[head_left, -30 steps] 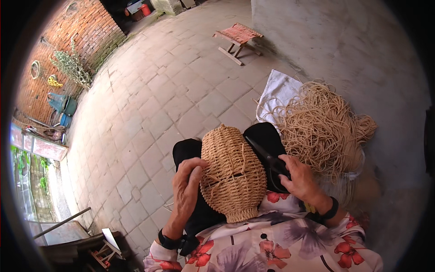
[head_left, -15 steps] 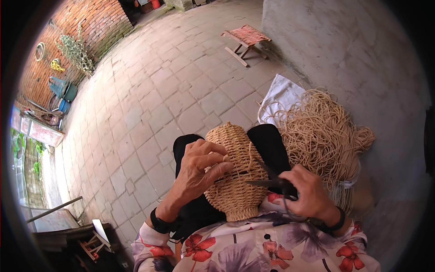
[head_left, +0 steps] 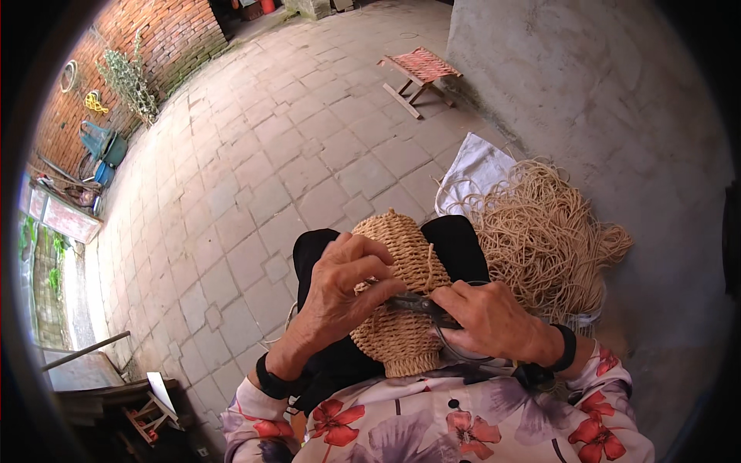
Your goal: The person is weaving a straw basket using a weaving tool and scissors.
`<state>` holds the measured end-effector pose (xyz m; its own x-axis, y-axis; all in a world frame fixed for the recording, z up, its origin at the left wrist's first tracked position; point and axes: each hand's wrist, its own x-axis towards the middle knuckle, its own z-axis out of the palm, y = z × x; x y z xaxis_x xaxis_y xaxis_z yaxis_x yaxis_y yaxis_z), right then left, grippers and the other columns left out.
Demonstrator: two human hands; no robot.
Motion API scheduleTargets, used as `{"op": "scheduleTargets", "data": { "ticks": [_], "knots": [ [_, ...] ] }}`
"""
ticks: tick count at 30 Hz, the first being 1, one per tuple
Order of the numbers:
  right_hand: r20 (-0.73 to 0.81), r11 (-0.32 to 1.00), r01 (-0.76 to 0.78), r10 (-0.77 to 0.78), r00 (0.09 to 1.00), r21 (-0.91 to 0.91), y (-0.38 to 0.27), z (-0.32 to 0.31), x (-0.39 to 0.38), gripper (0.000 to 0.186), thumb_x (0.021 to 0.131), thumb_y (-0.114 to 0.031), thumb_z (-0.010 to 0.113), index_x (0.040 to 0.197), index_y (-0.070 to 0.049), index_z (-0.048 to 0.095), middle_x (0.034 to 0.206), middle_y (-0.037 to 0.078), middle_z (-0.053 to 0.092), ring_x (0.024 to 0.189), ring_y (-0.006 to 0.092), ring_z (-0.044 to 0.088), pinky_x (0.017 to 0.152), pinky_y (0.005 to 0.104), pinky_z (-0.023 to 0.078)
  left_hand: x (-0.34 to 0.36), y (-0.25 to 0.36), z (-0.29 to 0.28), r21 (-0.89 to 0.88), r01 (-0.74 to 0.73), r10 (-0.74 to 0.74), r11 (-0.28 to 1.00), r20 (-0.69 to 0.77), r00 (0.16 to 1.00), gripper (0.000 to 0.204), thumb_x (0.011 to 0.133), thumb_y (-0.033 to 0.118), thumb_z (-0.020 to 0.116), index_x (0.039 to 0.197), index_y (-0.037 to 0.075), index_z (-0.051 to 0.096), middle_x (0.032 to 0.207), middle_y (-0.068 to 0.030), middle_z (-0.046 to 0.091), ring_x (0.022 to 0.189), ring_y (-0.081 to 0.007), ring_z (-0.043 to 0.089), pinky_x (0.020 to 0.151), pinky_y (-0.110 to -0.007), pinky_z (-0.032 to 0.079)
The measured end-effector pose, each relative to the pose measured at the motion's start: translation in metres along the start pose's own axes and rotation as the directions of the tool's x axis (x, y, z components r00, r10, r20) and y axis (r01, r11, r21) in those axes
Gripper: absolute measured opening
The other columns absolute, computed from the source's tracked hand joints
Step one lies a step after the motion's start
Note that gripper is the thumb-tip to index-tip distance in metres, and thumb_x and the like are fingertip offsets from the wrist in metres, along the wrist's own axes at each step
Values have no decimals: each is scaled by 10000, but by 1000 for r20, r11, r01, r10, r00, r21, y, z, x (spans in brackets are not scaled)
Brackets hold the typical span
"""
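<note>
A woven straw-coloured basket lies across my lap, its narrower ribbed rim toward my body. My left hand is over its left side, thumb and fingers pinched on a short piece of straw-coloured cord that is mostly hidden. My right hand grips dark scissors at the basket's right side. Their blades point left and lie nearly together, with the tips at my left thumb and fingers. What lies between the tips is hidden. A loose cord end sticks up from the weave.
To my right, a large tangled heap of straw-coloured cord lies partly on a white cloth. A folding stool stands ahead on the paved floor, beside a grey wall. Wooden pieces are at the lower left.
The scissors have moved left to my left fingertips, and their spread blades have come together. My right hand has turned and moved closer to the basket. My left hand stays nearly in place.
</note>
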<state>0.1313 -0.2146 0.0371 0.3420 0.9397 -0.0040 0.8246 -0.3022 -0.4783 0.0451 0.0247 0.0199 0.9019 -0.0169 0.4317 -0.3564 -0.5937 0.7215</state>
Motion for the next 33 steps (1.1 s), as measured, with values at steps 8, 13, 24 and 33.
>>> {"op": "scheduleTargets", "data": {
  "ticks": [8,13,24,33],
  "knots": [
    [-118,994,-13,26,993,109,21,-32,-10,450,749,-291,830,1074,-81,600,840,102,562,696,313,635,596,416,513,-18,-1,-17,-8,350,-347,937,95,933,114,915,43,639,1006,-26,640,839,-111,663,690,-170,681,623,-303,529],
    [-43,996,6,-10,999,-92,20,-34,-10,440,723,-285,808,1066,-100,605,857,80,556,739,288,639,600,404,515,-28,3,-14,133,174,-186,976,81,979,107,858,66,731,927,1,682,835,-109,669,701,-237,681,622,-320,530],
    [33,979,164,-162,986,-124,-1,-26,26,432,712,-243,792,1054,-67,594,858,109,576,793,296,656,624,410,526,-21,20,-18,323,60,-83,945,57,995,112,817,91,762,842,37,668,697,-68,551,582,-246,575,523,-363,452],
    [135,980,154,-137,981,-123,2,-24,25,441,736,-247,800,1072,-58,586,860,108,604,755,296,667,639,401,537,-27,15,-18,278,76,-90,958,35,995,101,829,39,710,890,36,629,726,-90,552,628,-272,595,527,-389,462]
  ]
}}
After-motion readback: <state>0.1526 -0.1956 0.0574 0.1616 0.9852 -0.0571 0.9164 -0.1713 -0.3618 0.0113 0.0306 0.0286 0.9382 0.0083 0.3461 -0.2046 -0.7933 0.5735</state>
